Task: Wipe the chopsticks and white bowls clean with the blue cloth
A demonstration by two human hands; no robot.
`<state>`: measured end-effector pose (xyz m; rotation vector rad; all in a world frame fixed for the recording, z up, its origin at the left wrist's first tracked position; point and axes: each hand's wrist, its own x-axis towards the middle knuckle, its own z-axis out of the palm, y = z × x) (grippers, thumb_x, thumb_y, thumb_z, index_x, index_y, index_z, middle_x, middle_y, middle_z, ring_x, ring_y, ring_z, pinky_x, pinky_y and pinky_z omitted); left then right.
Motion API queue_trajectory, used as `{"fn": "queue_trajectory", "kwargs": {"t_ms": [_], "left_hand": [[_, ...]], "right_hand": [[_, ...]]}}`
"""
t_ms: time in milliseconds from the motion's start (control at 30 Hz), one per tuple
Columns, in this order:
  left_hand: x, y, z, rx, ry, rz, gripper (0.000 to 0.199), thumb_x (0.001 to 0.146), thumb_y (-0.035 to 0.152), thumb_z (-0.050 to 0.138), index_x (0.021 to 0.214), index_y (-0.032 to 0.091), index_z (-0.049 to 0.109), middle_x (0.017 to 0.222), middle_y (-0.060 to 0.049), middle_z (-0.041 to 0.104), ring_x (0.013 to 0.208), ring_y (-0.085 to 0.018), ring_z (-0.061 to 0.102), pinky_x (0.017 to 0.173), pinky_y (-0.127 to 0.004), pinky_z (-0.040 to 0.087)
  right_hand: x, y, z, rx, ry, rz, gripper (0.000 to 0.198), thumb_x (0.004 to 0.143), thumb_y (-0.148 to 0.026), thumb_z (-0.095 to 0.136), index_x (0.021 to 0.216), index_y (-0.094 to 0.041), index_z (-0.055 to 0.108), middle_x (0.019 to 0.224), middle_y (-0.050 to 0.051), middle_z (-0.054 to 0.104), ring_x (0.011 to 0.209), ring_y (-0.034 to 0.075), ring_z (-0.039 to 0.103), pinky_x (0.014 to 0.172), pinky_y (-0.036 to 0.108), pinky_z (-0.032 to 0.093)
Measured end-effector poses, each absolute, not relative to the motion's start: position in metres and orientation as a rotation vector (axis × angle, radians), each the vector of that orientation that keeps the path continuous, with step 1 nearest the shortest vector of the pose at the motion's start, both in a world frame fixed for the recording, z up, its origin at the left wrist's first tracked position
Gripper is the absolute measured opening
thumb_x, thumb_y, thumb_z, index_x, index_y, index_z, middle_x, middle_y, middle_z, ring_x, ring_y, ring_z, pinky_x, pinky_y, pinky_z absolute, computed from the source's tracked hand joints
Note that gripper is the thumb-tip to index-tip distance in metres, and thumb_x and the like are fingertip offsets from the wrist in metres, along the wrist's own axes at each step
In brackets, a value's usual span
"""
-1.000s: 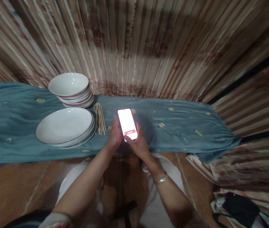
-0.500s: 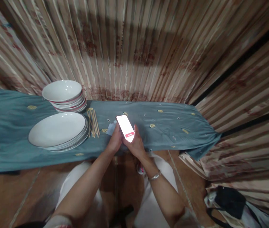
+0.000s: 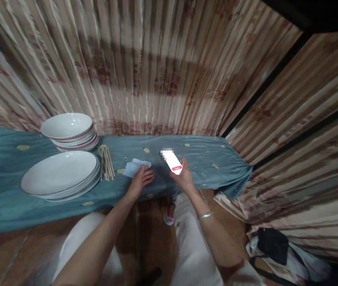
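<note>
A smartphone [image 3: 171, 161] with a bright white screen and a red bar at its lower end is gripped in my right hand [image 3: 184, 176], just above the tabletop. My left hand [image 3: 141, 180] is apart from the phone, its fingers stretched out to the right. By its knuckles lies a crumpled light-blue cloth [image 3: 134, 167], partly behind the hand; whether thumb and cloth touch I cannot tell. Several wooden chopsticks [image 3: 107, 163] lie loosely left of the cloth.
Stacked oval plates [image 3: 61, 172] stand at the left, with stacked bowls [image 3: 69, 127] behind them. A teal patterned tablecloth [image 3: 192, 159] covers the narrow table. Pleated curtains [image 3: 157, 79] rise behind it. Bags [image 3: 273, 246] sit on the floor at the lower right.
My hands have parted. The left has let go of the phone and moved left beside the cloth; the right has carried the phone to the right. The view has shifted slightly.
</note>
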<state>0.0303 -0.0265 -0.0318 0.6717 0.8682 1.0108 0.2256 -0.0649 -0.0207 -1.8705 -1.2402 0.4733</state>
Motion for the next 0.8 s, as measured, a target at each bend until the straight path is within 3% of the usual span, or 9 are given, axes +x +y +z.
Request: {"fn": "queue_trajectory", "kwargs": {"t_ms": [167,467,633,800], "left_hand": [[0.025,-0.026,-0.031,0.792,0.856,1.04,0.038,0.071,0.038,0.07,0.097,0.01,0.063,0.088,-0.015,0.072,0.074,-0.024,0.07,0.068,-0.034,0.054],[0.015,-0.019,-0.03,1.013,0.999,1.148,0.04,0.054,0.042,0.08,0.082,0.017,0.068,0.075,-0.004,0.072,0.062,-0.018,0.065,0.059,-0.029,0.05],[0.011,-0.015,-0.033,1.043,1.054,1.161,0.03,0.057,0.036,0.079,0.079,0.017,0.069,0.076,-0.003,0.071,0.063,-0.018,0.063,0.063,-0.029,0.048],[0.0,-0.008,-0.043,1.3,1.16,1.141,0.036,0.065,0.047,0.07,0.086,0.018,0.069,0.085,-0.005,0.071,0.075,-0.021,0.064,0.067,-0.031,0.049]], "right_hand": [[0.286,-0.073,-0.026,-2.063,-1.176,0.366,0.092,0.064,-0.036,0.066,0.144,-0.014,0.025,0.111,0.012,0.065,0.095,0.025,0.064,0.083,0.036,0.049],[0.393,-0.083,-0.038,-2.403,-1.019,0.193,0.09,0.073,-0.036,0.065,0.144,-0.003,0.02,0.12,0.023,0.06,0.11,0.029,0.06,0.089,0.033,0.046],[0.445,-0.081,-0.046,-2.495,-0.98,0.123,0.092,0.075,-0.036,0.067,0.144,0.0,0.019,0.128,0.027,0.053,0.116,0.031,0.056,0.092,0.033,0.044],[0.481,-0.081,-0.05,-2.593,-0.925,0.102,0.094,0.076,-0.041,0.066,0.143,0.003,0.018,0.129,0.03,0.051,0.119,0.034,0.053,0.094,0.037,0.044]]}}
